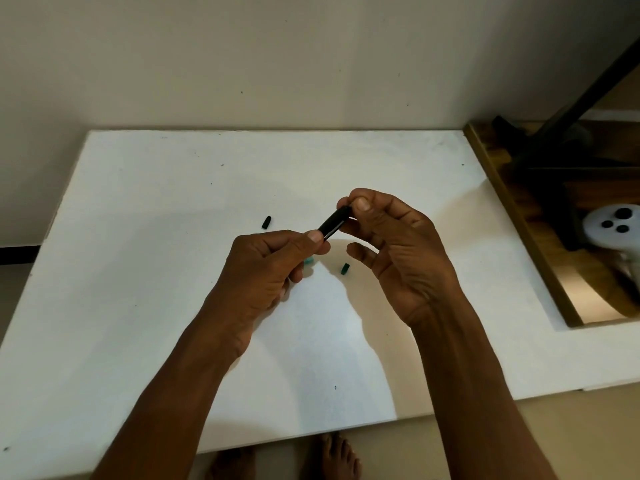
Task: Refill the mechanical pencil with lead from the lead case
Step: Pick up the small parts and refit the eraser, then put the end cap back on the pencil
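Observation:
I hold a black mechanical pencil [333, 222] above the middle of the white board [138, 237]. My left hand [266, 271] grips its lower end between thumb and fingers. My right hand [391, 244] pinches its upper end with thumb and forefinger; a thin lead cannot be made out. A small black cap [266, 222] lies on the board to the left. A dark green cap [345, 268] lies below my right fingers. A teal piece [308, 260], perhaps the lead case, peeks out under my left fingers, mostly hidden.
The board lies against a beige wall. A wooden table edge [512, 209] runs along the right, with a black stand [554, 133] and a white controller [613, 226] on it. Bare feet [339, 455] show below the board's front edge.

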